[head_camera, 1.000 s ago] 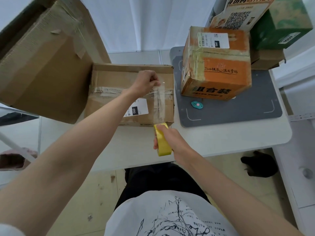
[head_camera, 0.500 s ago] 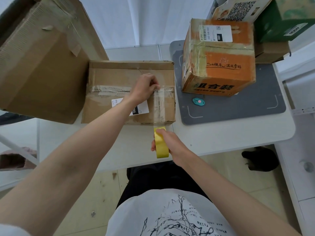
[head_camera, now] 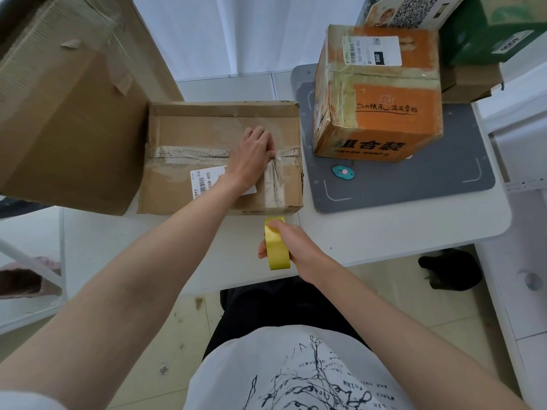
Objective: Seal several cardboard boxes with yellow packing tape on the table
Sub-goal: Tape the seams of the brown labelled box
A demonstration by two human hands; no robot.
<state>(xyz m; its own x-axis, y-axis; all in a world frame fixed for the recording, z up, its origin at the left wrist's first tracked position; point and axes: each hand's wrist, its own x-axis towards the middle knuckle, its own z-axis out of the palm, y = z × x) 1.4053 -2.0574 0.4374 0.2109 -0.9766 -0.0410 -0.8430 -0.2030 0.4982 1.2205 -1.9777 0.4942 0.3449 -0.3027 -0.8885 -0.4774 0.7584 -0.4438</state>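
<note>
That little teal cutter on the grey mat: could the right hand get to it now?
Probably not at once: the right hand grips the yellow tape roll. Nothing lies between it and the teal cutter.

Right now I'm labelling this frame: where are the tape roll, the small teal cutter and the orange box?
tape roll (head_camera: 277,247), head view, yellow outer band.
cutter (head_camera: 343,171), head view, middle of its teal body.
orange box (head_camera: 396,112), head view, printed front face.

white table (head_camera: 384,232), brown box (head_camera: 189,128), grey mat (head_camera: 414,184)
</note>
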